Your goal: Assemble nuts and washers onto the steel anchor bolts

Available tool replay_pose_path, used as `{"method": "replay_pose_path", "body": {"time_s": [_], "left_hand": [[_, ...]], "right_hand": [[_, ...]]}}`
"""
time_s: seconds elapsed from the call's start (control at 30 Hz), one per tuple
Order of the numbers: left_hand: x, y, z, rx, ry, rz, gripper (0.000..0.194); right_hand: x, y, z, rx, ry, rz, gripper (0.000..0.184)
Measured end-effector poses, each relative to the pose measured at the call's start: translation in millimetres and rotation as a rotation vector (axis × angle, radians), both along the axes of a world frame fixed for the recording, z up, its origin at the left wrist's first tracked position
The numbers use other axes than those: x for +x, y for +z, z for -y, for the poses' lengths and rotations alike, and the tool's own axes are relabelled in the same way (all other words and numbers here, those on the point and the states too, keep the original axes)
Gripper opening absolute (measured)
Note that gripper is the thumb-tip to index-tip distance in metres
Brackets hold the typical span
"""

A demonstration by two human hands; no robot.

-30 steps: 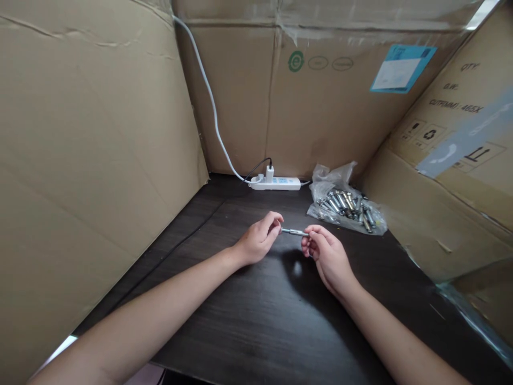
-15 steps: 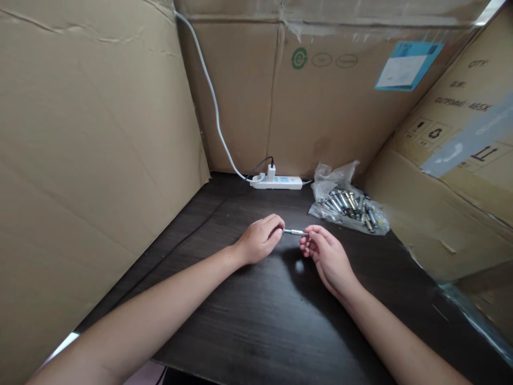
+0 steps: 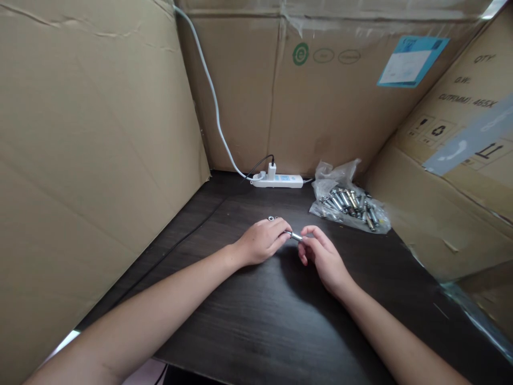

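A silvery metal expansion bolt spans the gap between my hands, slightly above the dark table. My left hand is closed around its left end, which the fingers hide. At the other end, the thumb and curled fingers of my right hand pinch the bolt, while the index finger arches above it. Just behind my left knuckles lies a small ring-shaped metal piece, a nut or a washer; which one I cannot tell. Beyond my right hand, a clear plastic bag holds several similar bolts.
A white power strip with a plugged-in charger lies at the back of the dark table. Its white cord climbs the cardboard wall. A black cable crosses the table's left side. Cardboard also encloses both sides.
The bolt has tilted, its right end now lower. My right index finger has lifted off it. The small ring-shaped piece now shows behind my left hand. The view has shifted slightly.
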State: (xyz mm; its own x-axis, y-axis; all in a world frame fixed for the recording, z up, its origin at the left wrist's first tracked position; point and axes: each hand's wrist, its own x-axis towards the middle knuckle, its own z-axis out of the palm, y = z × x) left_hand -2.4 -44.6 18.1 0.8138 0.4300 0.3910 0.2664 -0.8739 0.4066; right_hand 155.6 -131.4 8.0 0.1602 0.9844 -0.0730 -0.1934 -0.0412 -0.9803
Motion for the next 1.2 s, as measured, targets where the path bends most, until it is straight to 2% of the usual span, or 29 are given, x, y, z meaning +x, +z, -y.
{"method": "replay_pose_path", "body": {"time_s": [0.1,0.3,0.37,0.43,0.53,0.6,0.73,0.97,1.2], "left_hand": [[1,0.2,3,0.065,-0.063,-0.034,0.022],[-1,3.1,5,0.113,-0.058,-0.031,0.023],[-3,3.0,0,0.087,-0.002,-0.019,0.023],[-3,-0.3,-10,0.07,0.117,-0.014,0.022],[-1,-10.7,-28,0.079,0.327,-0.041,0.019],[1,-18.0,-38,0.086,0.385,-0.088,0.021],[4,-24.4,-43,0.116,0.377,-0.154,0.021],[4,-19.9,-37,0.096,0.353,-0.157,0.014],[6,-24.0,-39,0.072,0.326,-0.139,0.013]], "right_hand": [[0,-0.5,2,-0.01,0.057,0.058,0.032],[5,-5.0,-1,0.048,0.094,0.275,0.033],[5,-5.4,-2,0.06,0.065,0.316,0.034],[5,-6.0,-2,0.069,0.026,0.332,0.033],[5,-6.9,-2,0.072,-0.006,0.334,0.033],[5,-6.6,-3,0.07,-0.008,0.34,0.033],[3,-3.7,-2,0.066,0.009,0.373,0.033],[2,-2.6,-1,0.056,0.019,0.415,0.036],[4,-5.9,-2,0.065,0.031,0.424,0.034]]}}
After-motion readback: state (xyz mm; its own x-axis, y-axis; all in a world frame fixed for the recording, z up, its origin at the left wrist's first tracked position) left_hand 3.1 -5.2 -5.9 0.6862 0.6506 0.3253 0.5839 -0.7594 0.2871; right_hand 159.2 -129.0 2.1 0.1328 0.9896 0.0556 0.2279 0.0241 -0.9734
